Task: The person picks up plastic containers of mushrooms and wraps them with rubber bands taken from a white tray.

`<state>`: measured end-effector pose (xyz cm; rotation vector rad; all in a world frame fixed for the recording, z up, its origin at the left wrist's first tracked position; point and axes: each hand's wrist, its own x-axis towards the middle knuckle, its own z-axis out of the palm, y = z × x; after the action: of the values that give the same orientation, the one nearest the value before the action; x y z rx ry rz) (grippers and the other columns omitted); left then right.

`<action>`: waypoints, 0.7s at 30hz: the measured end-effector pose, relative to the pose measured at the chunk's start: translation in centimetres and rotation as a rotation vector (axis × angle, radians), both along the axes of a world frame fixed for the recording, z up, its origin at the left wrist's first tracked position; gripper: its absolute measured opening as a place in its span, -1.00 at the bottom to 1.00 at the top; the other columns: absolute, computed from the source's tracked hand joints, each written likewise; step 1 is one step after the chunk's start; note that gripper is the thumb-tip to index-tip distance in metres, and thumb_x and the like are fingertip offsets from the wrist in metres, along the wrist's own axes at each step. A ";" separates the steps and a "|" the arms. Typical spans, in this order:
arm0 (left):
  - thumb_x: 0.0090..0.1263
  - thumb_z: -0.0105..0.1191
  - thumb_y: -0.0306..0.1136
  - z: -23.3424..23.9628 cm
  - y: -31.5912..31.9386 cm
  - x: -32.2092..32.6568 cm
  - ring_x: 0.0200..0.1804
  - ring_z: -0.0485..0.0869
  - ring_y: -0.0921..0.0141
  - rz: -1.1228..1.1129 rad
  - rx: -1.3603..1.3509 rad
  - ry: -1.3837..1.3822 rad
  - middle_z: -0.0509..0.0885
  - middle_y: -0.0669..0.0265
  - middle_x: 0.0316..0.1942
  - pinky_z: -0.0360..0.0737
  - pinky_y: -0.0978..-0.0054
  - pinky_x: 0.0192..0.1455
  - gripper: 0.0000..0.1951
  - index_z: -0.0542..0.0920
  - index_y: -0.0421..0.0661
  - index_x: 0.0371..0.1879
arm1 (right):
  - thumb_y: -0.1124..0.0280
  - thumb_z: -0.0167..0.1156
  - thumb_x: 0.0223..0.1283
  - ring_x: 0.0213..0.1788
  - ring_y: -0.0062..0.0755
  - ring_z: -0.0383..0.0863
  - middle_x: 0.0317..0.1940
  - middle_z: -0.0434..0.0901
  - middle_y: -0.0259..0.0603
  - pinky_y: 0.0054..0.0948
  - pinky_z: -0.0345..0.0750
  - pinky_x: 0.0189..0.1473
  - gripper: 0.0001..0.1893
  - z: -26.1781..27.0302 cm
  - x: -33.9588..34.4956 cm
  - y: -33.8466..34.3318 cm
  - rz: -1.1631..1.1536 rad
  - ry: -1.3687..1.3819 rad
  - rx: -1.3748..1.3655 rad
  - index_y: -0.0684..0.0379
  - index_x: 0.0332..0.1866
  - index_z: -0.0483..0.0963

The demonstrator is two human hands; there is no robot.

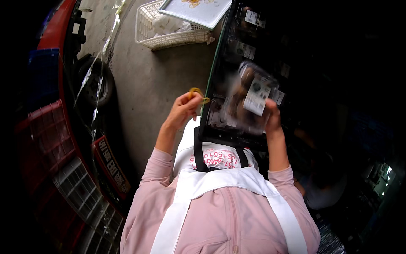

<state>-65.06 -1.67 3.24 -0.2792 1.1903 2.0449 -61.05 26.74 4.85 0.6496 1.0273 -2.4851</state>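
Note:
My right hand [273,116] grips a clear plastic clamshell box [250,95] by its near right side. Brown, rounded contents show through the lid, and a white printed label [258,96] is stuck on top. The box is tilted and partly blurred. Between the fingertips of my left hand [185,108] are yellow-brown rubber bands [197,91], held just left of the dark crate's green edge [213,74]. Below and beyond the held box, more labelled clamshell boxes [245,50] sit in the dark crate.
A white plastic basket [174,42] with crumpled white material stands on the concrete floor [139,79]. A pale tray [203,14] with loose rubber bands overlaps it. At left are a vehicle wheel [95,84], stacked crates [52,130] and a hanging foil strip [106,44]. Another person [326,187] is at lower right.

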 end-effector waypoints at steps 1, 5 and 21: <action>0.30 0.00 -0.27 0.2 -0.7 -2.8 -0.66 0.24 0.71 0.046 -0.013 -0.003 0.32 0.56 -0.59 0.44 0.71 -0.58 -0.82 0.47 -0.11 -0.27 | 0.10 0.08 0.00 -0.11 -0.30 0.55 -0.18 0.54 -0.13 -0.44 0.49 -0.06 -0.47 0.1 -4.0 -0.1 -0.110 -0.006 0.063 0.32 0.00 0.36; 0.36 -0.09 -0.27 -0.3 -2.9 -9.5 -0.70 0.16 0.73 0.142 -0.085 0.024 0.26 0.60 -0.68 0.40 0.71 -0.60 -0.84 0.47 -0.09 -0.31 | 0.20 0.18 -0.01 -0.21 -0.41 0.54 -0.27 0.52 -0.26 -0.47 0.51 -0.16 -0.57 -9.7 -18.6 -1.7 -0.434 0.075 -0.055 0.23 -0.06 0.39; 0.44 -0.28 -0.29 4.1 -3.3 -46.1 -0.68 0.14 0.65 0.136 0.554 -0.122 0.15 0.53 -0.70 0.28 0.75 -0.67 -0.82 0.37 -0.10 -0.24 | 0.07 0.14 0.09 -0.23 -0.51 0.58 -0.17 0.54 -0.23 -0.58 0.55 -0.23 -0.52 0.8 -49.6 -13.1 0.303 0.174 0.288 0.30 -0.06 0.46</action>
<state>-111.16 -4.95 7.38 -0.2115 0.5091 2.3431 -110.70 13.60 5.70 0.3282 1.4489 -2.1784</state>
